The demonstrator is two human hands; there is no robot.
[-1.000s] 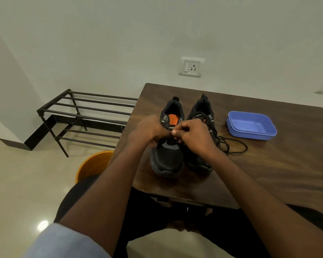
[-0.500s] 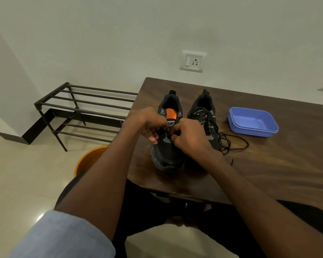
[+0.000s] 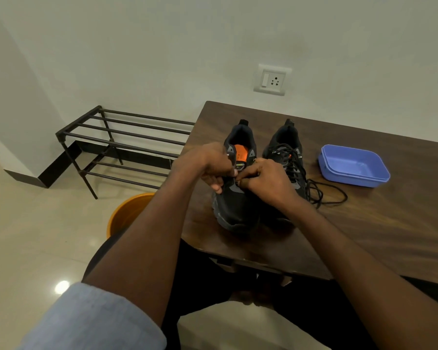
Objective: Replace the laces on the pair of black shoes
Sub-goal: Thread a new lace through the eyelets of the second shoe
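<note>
The left shoe (image 3: 238, 198) is judged mid-lacing: something at its eyelets is pinched by the left hand (image 3: 210, 165) and right hand (image 3: 266, 180), fingers curled; threading comes next.

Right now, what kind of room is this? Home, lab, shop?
Most likely a room in a home, maybe near an entryway. A bare metal shoe rack stands against a plain wall with a household switch-and-socket plate, beside a small wooden table on a glossy tiled floor.
</note>
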